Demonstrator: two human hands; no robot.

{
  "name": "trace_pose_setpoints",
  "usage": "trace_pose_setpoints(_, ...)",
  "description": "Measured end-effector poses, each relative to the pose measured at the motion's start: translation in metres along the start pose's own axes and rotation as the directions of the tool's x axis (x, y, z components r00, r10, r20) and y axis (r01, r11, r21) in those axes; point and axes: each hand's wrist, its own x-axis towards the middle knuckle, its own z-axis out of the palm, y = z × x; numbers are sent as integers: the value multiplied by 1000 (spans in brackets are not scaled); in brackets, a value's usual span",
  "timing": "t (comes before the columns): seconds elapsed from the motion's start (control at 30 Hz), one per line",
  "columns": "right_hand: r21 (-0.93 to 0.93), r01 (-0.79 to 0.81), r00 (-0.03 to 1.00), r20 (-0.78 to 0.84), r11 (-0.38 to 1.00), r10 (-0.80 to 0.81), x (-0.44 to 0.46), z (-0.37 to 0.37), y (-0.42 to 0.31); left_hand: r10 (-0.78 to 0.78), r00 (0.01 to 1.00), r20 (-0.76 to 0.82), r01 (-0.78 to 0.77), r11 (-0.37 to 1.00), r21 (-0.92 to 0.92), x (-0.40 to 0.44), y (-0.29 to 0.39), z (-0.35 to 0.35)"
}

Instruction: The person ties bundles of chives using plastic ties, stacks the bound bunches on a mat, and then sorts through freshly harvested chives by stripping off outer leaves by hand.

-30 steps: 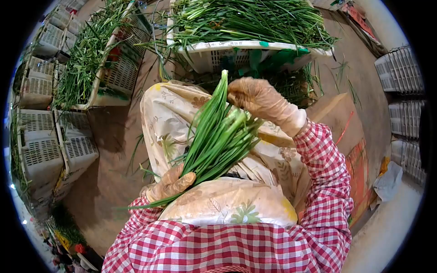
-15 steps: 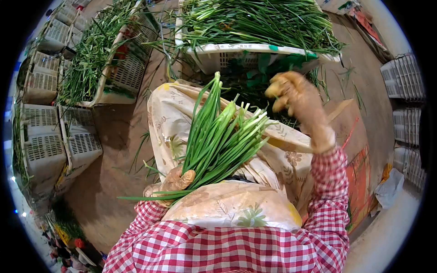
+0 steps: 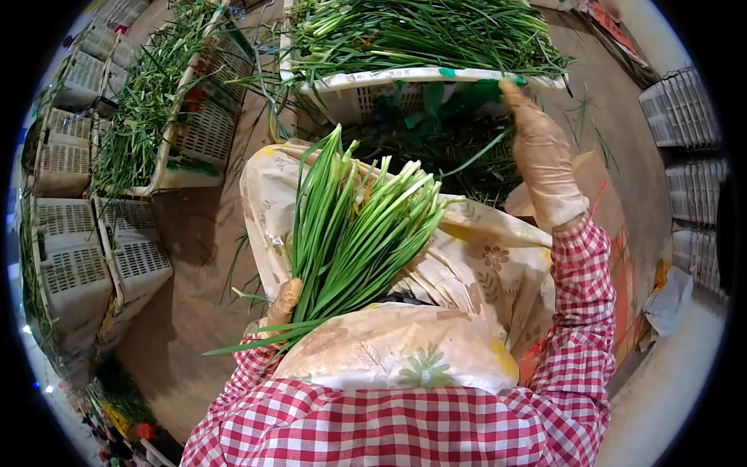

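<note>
My left hand point(image 3: 284, 307), in a pale glove, is closed around the lower leafy end of a bunch of green stalks point(image 3: 354, 233). The bunch lies fanned across my lap, its pale cut ends pointing up and away. My gloved right hand point(image 3: 542, 159) is raised at the right, just below the front rim of a white crate point(image 3: 366, 79). Its fingers are pressed together, and a single long green leaf point(image 3: 478, 156) trails from it down to the left.
Green stalks point(image 3: 436, 39) fill the crate in front. Another crate point(image 3: 167, 140) of loose greens stands at the left, beside stacked white crates point(image 3: 74, 265). More crates point(image 3: 681, 113) line the right. Loose leaves lie on the dark floor under the front crate.
My right hand has moved from the bunch out to the right and forward. The bunch has spread wider and its tips have shifted left, still in my left hand.
</note>
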Motion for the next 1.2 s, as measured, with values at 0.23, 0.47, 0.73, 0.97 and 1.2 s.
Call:
trace_pose_setpoints(0.23, 614, -755, 652, 742, 232, 157, -26, -17, -95, 55, 998, 16, -55, 998, -13, 2, 6, 12)
trace_pose_setpoints(0.47, 613, -11, 970, 199, 790, -141, -31, -10, -86, 86, 994, 74, -95, 987, 127, -1, 22, 34)
trace_pose_setpoints(0.73, 16, -224, 962, 167, 975, 218, -12, -1, 3, 20, 997, 78, -25, 998, 62, 0, 28, 40)
trace_pose_setpoints(0.97, 699, -151, 988, 133, 699, 81, 0, -34, -96, 99, 994, 36, -102, 992, 76, 0, 12, 22)
trace_pose_setpoints(1.2, 200, 82, 907, 391, 976, -156, -2, -11, -139, 200, 977, 71, -208, 969, 130, 3, 24, 33)
